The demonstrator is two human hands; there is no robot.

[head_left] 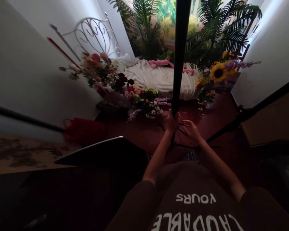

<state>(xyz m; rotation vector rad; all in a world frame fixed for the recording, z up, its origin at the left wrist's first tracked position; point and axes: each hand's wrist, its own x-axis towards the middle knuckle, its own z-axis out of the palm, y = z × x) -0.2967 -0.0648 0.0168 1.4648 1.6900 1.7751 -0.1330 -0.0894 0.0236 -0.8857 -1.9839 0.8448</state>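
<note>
A tall black stand pole (179, 64) rises upright in front of me, with thin spread legs (186, 146) low down at the floor. My left hand (170, 122) is closed round the pole's lower part. Just to the right of it, my right hand (191, 131) has its fingertips bent at a small dark knob (181, 124) that sticks out from the pole. The fingers look pinched on the knob, though the dim light hides the exact contact.
Flower bunches (139, 96) and a sunflower bunch (218, 72) flank a cloth-covered bed (156, 75) beneath palm plants (146, 25). More black poles reach in at the left (26, 117) and right (262, 107). A red bag (83, 130) and a dark panel (110, 152) are at left.
</note>
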